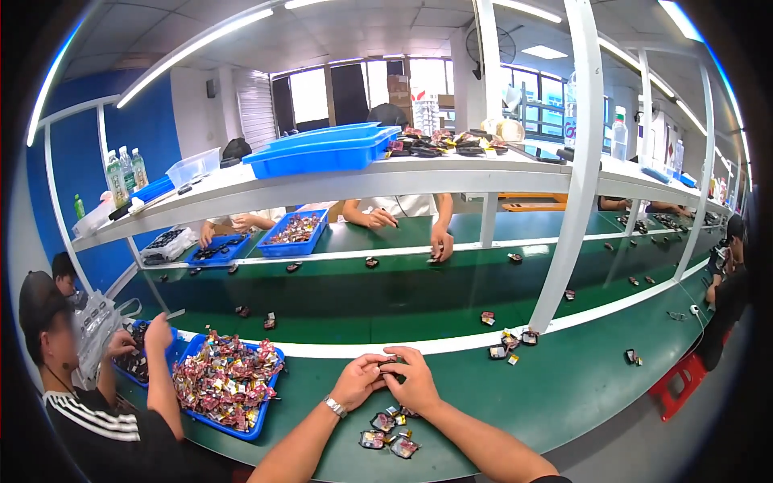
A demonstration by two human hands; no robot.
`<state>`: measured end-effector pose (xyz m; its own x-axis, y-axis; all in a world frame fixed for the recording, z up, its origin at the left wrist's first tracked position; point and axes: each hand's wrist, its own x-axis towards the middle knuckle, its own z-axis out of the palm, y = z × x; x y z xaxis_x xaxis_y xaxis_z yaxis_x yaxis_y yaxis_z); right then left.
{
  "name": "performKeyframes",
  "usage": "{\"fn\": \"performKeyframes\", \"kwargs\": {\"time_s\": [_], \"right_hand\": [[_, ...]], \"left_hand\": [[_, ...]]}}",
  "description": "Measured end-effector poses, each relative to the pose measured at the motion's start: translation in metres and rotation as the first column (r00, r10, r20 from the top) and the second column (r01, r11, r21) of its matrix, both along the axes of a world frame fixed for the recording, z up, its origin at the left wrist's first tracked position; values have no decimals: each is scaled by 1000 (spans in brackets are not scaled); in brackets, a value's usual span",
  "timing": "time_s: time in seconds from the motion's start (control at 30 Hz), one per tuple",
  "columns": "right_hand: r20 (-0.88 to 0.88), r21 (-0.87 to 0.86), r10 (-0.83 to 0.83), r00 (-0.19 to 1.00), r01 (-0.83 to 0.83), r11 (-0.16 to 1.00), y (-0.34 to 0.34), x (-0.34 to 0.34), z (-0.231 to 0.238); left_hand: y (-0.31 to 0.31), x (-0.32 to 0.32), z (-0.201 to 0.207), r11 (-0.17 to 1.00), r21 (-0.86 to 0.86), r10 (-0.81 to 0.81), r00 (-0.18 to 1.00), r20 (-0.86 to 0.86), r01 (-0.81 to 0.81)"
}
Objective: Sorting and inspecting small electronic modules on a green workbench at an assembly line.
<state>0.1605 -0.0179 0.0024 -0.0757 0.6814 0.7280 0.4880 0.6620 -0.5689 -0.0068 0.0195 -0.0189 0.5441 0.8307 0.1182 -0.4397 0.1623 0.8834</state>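
Note:
My left hand [359, 381], with a metal-banded watch [335, 406] at its wrist, meets my right hand [412, 380] above the green work surface. Between the fingertips of both is a small dark part [391, 365], largely covered by fingers; its exact kind cannot be made out. Just below my hands lie several small electronic assemblies [404, 447] with black rims, reddish boards and silver-and-yellow pieces. Left of my left forearm, a blue tray [259, 419] is heaped with similar reddish boards with wires [221, 378].
A white post [564, 233] and long shelf [322, 189] stand ahead. Beyond the white rail [451, 344], a green belt [386, 302] carries scattered assemblies. More assemblies [509, 344] lie by the post. A co-worker [105, 402] sits at my left; others work across the line and at right.

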Motion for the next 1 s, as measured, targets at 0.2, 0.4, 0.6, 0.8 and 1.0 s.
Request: {"fn": "performKeyframes", "kwargs": {"time_s": [0.2,0.4,0.6,0.8,1.0], "right_hand": [[69,84,-31,997,25,996,-6,4,16],[43,60,-74,996,72,996,-7,0,12],[-10,35,-72,997,72,997,-6,-2,7],[-51,-49,-8,999,5,999,0,-4,-1],[67,-102,49,997,-42,994,5,7,-4]], "left_hand": [[3,0,1,999,-28,-26,993,113,29],[4,-2,-5,999,-6,-30,990,141,31],[2,-1,-1,999,-24,-29,990,141,33],[4,-2,-12,999,-35,21,991,135,-16],[0,2,-3,997,-30,79,994,79,-76]]}}
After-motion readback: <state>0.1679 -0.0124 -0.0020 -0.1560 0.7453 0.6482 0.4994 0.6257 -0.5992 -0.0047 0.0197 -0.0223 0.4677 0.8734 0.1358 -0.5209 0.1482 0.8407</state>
